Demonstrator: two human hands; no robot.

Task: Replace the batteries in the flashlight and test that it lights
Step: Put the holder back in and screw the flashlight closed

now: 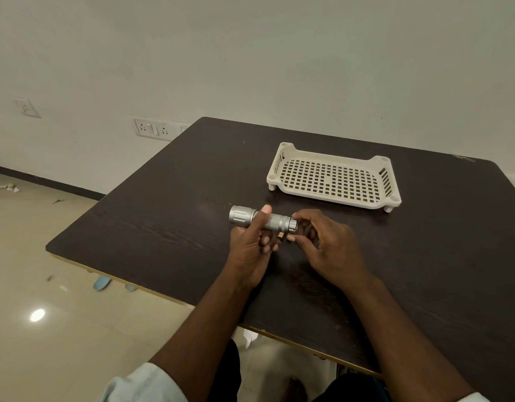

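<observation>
I have the flashlight [262, 219] lying crosswise above the dark bench [163, 198], my left hand [252, 245] wrapped round its knurled middle with the thumb over the top, so that grip is clamped on the barrel. By its look it is a metal tube, so I judge it stiff and fairly solid for its size; the knurling should give good purchase, while the smoother head at the left end would likely slip more. The middle is where I would hold it steady. My right hand [323, 242] sits at the tail end, fingers curled toward the cap there, but I cannot tell whether they actually pinch it or only touch. A small battery [280, 237], gold-tipped, pokes out between my hands just below the barrel; which fingers hold it is hidden, and most of its length is covered. It would be light, smooth and apt to roll. Whether the tail cap is on, loose or off is too small to make out. A cream slotted tray [282, 165] stands well apart, farther back.
</observation>
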